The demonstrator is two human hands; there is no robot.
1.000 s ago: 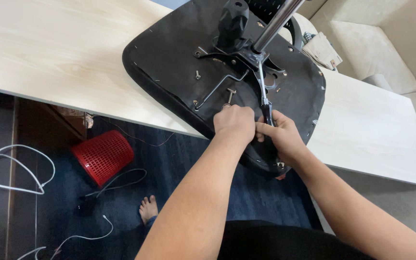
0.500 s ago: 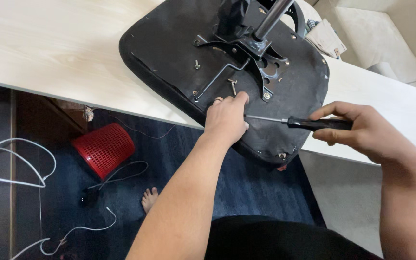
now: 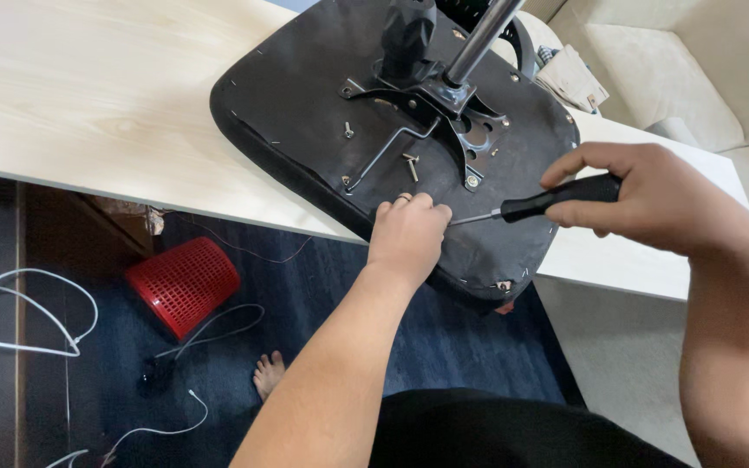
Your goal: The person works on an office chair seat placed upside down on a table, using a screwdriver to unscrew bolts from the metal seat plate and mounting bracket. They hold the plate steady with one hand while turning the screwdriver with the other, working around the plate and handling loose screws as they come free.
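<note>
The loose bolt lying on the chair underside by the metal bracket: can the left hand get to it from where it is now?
Probably yes. The left hand rests on the seat underside just below the bolt, with nothing between them; the screwdriver lies off to the side.

- Screwdriver (image 3: 535, 202) in my right hand (image 3: 652, 204): matt black plastic grip, thin bright metal shaft.
- Seat underside (image 3: 513, 251) under my left hand (image 3: 407, 232): matt black cloth, slightly rough.
- Bracket (image 3: 431, 113) just beyond my left hand: dark painted metal, dull; pole (image 3: 478, 43) shiny smooth metal.
- Table (image 3: 88, 95) left of my hands: pale wood-look top, smooth, satin.
- Basket (image 3: 184, 284) below my left arm: red plastic mesh, glossy.
</note>
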